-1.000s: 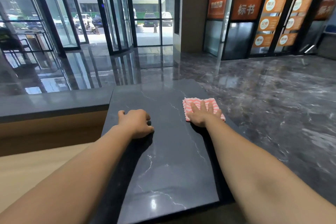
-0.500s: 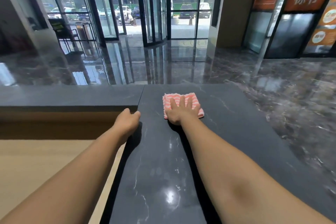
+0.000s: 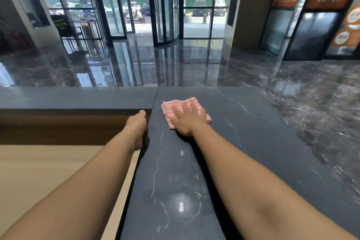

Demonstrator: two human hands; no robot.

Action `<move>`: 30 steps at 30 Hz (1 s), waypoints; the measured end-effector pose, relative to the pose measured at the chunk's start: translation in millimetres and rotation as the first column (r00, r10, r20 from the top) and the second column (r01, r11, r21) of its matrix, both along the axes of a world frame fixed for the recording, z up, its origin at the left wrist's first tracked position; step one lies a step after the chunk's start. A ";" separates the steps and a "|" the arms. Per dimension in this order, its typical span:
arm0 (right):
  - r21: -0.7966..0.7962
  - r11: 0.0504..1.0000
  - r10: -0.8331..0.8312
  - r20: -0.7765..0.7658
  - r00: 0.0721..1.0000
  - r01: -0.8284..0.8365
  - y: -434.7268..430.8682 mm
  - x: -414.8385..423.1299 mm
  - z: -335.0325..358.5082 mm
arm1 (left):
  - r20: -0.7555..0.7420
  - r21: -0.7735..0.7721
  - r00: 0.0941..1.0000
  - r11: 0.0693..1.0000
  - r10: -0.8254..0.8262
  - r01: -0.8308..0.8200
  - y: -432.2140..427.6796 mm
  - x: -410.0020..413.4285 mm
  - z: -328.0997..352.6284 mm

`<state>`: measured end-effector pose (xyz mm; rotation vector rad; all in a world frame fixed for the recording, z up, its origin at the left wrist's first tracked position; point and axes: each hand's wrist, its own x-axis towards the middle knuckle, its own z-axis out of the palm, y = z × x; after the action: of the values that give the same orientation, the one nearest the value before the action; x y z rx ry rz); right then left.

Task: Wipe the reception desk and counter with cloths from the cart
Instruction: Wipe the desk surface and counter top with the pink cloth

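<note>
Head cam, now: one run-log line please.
step: wipe counter | right hand: flat on pink cloth | left hand: at counter edge, fingers hidden

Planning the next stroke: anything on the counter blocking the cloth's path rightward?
Nothing visible. The right hand presses the pink striped cloth flat; the dark marble counter to its right shows no objects up to its edge.

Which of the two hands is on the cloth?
The right hand, spread flat on the pink striped cloth; the left hand only rests at the counter edge.
</note>
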<state>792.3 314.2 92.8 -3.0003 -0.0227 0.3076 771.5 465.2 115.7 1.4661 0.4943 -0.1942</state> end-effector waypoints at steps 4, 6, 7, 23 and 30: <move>-0.001 0.977 -0.215 -0.008 0.977 0.215 -64.4 -12.0 2.3 | -0.034 -0.058 0.999 0.998 -0.018 0.016 1.8 -6.0 1.9; 0.004 0.959 -0.283 -0.013 0.959 0.283 -78.7 -18.1 3.7 | -0.054 -0.096 0.998 0.995 -0.024 0.019 7.0 -7.3 -0.9; 0.006 0.951 -0.310 -0.012 0.951 0.310 -80.4 -19.8 3.8 | -0.063 -0.103 0.998 0.994 -0.025 0.019 10.5 -8.8 -1.8; 0.004 0.991 -0.133 0.032 0.991 0.132 104.7 -43.5 -4.4 | -0.056 -0.361 0.989 0.926 -0.138 0.108 44.8 -29.4 -11.9; 0.009 0.999 -0.041 0.022 0.999 0.041 70.7 -54.2 -3.7 | -0.006 -0.181 0.994 0.978 -0.110 0.107 37.1 -37.9 -20.0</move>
<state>738.0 384.9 89.1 -2.9915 0.0357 0.2699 733.5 502.3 95.7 1.3153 0.3989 -0.3293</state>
